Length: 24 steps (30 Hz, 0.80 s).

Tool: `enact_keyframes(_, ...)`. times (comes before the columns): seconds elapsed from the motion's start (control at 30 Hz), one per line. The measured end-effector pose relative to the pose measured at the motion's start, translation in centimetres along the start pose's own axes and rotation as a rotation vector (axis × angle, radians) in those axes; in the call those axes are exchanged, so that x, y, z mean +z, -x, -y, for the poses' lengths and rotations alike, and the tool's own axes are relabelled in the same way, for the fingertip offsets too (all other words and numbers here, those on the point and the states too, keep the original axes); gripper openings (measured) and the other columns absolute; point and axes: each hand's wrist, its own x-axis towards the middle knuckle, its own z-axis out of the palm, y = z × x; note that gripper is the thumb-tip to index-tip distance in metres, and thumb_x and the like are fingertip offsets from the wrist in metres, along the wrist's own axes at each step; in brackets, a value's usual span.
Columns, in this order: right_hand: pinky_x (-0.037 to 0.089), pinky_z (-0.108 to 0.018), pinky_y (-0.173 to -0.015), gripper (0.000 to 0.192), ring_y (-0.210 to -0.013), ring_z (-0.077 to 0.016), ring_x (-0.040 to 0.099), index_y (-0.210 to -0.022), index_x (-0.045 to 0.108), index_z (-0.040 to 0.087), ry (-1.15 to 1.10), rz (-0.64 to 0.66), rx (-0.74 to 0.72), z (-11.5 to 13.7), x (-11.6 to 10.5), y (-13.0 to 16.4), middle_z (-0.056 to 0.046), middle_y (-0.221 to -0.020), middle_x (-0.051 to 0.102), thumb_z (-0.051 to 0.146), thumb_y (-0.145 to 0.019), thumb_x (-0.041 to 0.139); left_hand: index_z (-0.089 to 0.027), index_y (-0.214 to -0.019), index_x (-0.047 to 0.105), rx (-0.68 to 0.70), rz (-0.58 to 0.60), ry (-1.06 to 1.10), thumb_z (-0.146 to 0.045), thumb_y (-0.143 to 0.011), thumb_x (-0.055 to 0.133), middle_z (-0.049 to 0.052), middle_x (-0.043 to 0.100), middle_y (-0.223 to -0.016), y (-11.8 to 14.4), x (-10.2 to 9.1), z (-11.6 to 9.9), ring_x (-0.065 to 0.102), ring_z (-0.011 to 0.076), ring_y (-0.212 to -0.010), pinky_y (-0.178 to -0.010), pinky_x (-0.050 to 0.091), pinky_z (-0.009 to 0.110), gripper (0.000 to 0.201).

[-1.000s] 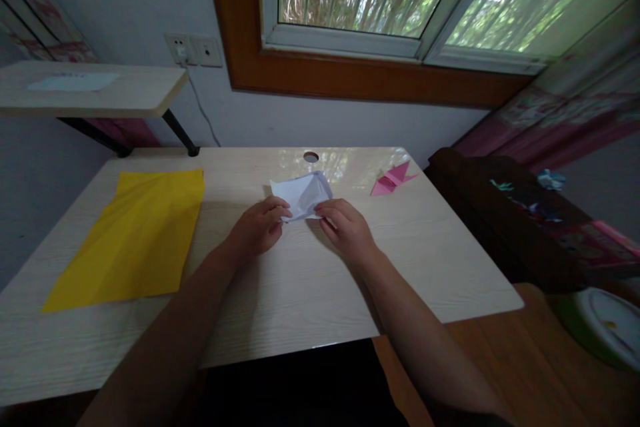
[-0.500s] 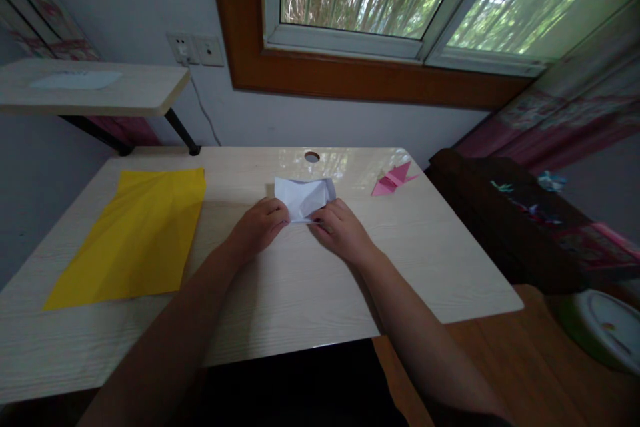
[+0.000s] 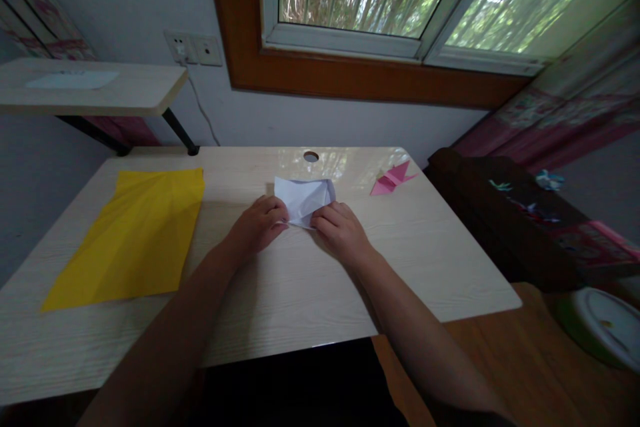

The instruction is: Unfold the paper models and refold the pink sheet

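White paper (image 3: 301, 197), folded, at mid-desk (image 3: 305, 293), long axis running left to right, a broad creased face up and its near edge toward the wearer. Left hand (image 3: 256, 224) nearly closed, thumb and fingers pinching the near left corner; right hand (image 3: 343, 229) likewise curled, gripping the near right corner. Yellow sheet (image 3: 127, 237) well to the left.

The paper (image 3: 304, 197) is white, the sheet (image 3: 131, 233) yellow.

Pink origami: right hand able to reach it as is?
Likely yes: the pink origami lies ahead and right of the right hand, only tabletop between, though that hand is holding the white paper.
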Motion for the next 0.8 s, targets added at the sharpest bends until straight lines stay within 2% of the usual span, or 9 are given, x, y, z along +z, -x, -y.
enact_keyframes(0.13, 0.046, -0.037, -0.075, 0.01, -0.089, -0.0214, 0.059, -0.091, 0.065, 0.023, -0.057, -0.024, -0.003, 0.0, 0.1, 0.0, -0.006, -0.102, 0.07, 0.017, -0.096, 0.06, -0.021, -0.096, 0.064, 0.015, 0.008, -0.027, -0.018, -0.088, 0.069, 0.007, 0.063, -0.104, -0.2, -0.3, -0.4, 0.057, 0.0227, -0.099, -0.092, 0.049, 0.04, 0.01)
enact_keyframes(0.23, 0.054, -0.038, -0.079, 0.006, -0.095, -0.0223, 0.061, -0.099, 0.064, 0.023, -0.181, -0.049, 0.015, 0.2, -0.2, -0.1, -0.009, -0.109, 0.067, 0.023, -0.093, 0.066, -0.02, -0.093, 0.063, 0.012, -0.022, -0.046, -0.014, -0.089, 0.065, 0.006, 0.062, -0.098, -0.3, -0.4, -0.4, 0.056, 0.0218, -0.095, -0.089, 0.049, 0.038, 0.007)
enact_keyframes(0.33, 0.06, -0.04, -0.082, 0.027, -0.102, -0.0241, 0.063, -0.114, 0.06, 0.024, -0.302, -0.151, 0.099, 0.4, -0.5, 0.0, -0.011, -0.116, 0.06, 0.029, -0.09, 0.072, -0.02, -0.091, 0.063, 0.017, -0.048, -0.052, -0.011, -0.089, 0.061, 0.006, 0.062, -0.097, -0.2, -0.4, -0.2, 0.056, 0.0209, -0.094, -0.087, 0.05, 0.036, 0.009)
enact_keyframes(0.43, 0.063, -0.041, -0.083, 0.039, -0.108, -0.0242, 0.064, -0.127, 0.055, 0.028, -0.348, -0.237, 0.179, 0.3, -0.7, 0.2, -0.013, -0.132, 0.052, 0.025, -0.091, 0.069, -0.02, -0.09, 0.064, 0.027, -0.036, -0.079, -0.01, -0.089, 0.057, 0.007, 0.062, -0.099, -0.1, -0.3, -0.1, 0.056, 0.0208, -0.095, -0.086, 0.05, 0.036, 0.012)
enact_keyframes(0.53, 0.065, -0.042, -0.085, 0.05, -0.122, -0.0274, 0.06, -0.138, 0.049, 0.032, -0.382, -0.19, 0.189, 0.1, -0.9, 0.1, -0.013, -0.147, 0.045, 0.019, -0.092, 0.066, -0.02, -0.088, 0.065, 0.045, -0.025, -0.116, -0.009, -0.089, 0.053, 0.008, 0.063, -0.103, -0.2, -0.5, -0.2, 0.056, 0.0215, -0.098, -0.087, 0.051, 0.037, 0.016)
enact_keyframes(0.63, 0.061, -0.047, -0.096, 0.047, -0.132, -0.0284, 0.055, -0.138, 0.052, 0.03, -0.399, -0.111, 0.139, 0.1, -1.2, -0.1, -0.012, -0.147, 0.05, 0.018, -0.094, 0.063, -0.021, -0.085, 0.065, 0.069, -0.031, -0.122, -0.009, -0.09, 0.053, 0.008, 0.063, -0.103, -0.2, -0.8, -0.3, 0.056, 0.0213, -0.097, -0.087, 0.052, 0.036, 0.017)
enact_keyframes(0.7, 0.059, -0.047, -0.1, 0.039, -0.128, -0.026, 0.059, -0.133, 0.059, 0.028, -0.402, -0.065, 0.108, 0.0, -1.2, -0.2, -0.011, -0.143, 0.056, 0.018, -0.095, 0.062, -0.021, -0.085, 0.065, 0.078, -0.03, -0.133, -0.009, -0.09, 0.053, 0.007, 0.062, -0.103, -0.2, -1.0, -0.3, 0.056, 0.0211, -0.096, -0.086, 0.052, 0.036, 0.018)
enact_keyframes(0.8, 0.06, -0.042, -0.096, 0.032, -0.118, -0.0229, 0.066, -0.128, 0.064, 0.026, -0.381, -0.038, 0.111, -0.2, -0.8, 0.1, -0.01, -0.136, 0.063, 0.02, -0.097, 0.061, -0.021, -0.086, 0.065, 0.08, -0.022, -0.152, -0.006, -0.089, 0.053, 0.006, 0.062, -0.107, -0.1, -1.2, -0.2, 0.056, 0.0209, -0.097, -0.087, 0.053, 0.035, 0.019)
